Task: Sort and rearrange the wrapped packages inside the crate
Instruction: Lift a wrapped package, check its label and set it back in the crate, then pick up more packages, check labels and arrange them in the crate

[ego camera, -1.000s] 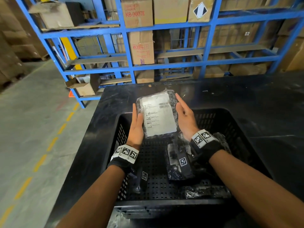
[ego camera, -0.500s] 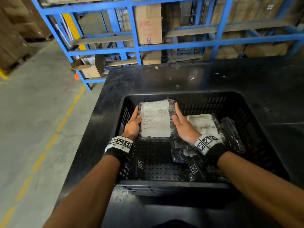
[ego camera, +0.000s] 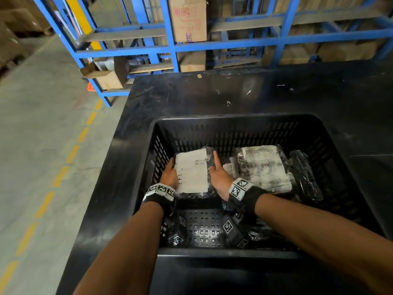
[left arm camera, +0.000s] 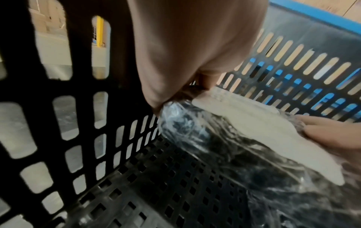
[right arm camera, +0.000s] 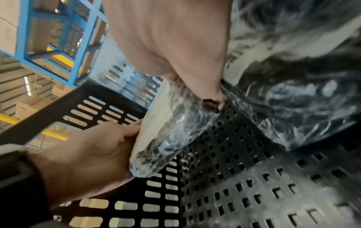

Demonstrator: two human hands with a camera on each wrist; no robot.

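Observation:
A black slatted crate (ego camera: 234, 118) stands on a black table. Both hands are down inside its left half with a plastic-wrapped package (ego camera: 192, 171) that has a white label on top. My left hand (ego camera: 171, 168) grips its left edge, seen as fingers curled over the label in the right wrist view (right arm camera: 93, 154). My right hand (ego camera: 217, 167) grips the right edge (left arm camera: 332, 134). The package (left arm camera: 244, 131) hangs close over the perforated floor (left arm camera: 156, 185); whether they touch is hidden. A second labelled package (ego camera: 263, 167) lies to the right, with a dark wrapped one (ego camera: 304, 173) beyond it.
More dark wrapped packages (ego camera: 261, 233) lie near the crate's front right, under my right forearm. The black table (ego camera: 212, 92) runs on behind the crate. Blue racking (ego camera: 170, 45) with cardboard boxes stands beyond it. A concrete floor with a dashed yellow line (ego camera: 61, 175) lies to the left.
Both hands have lowered the labelled package from above the crate's rim down into its left half, close to the floor. The head view has tipped downward.

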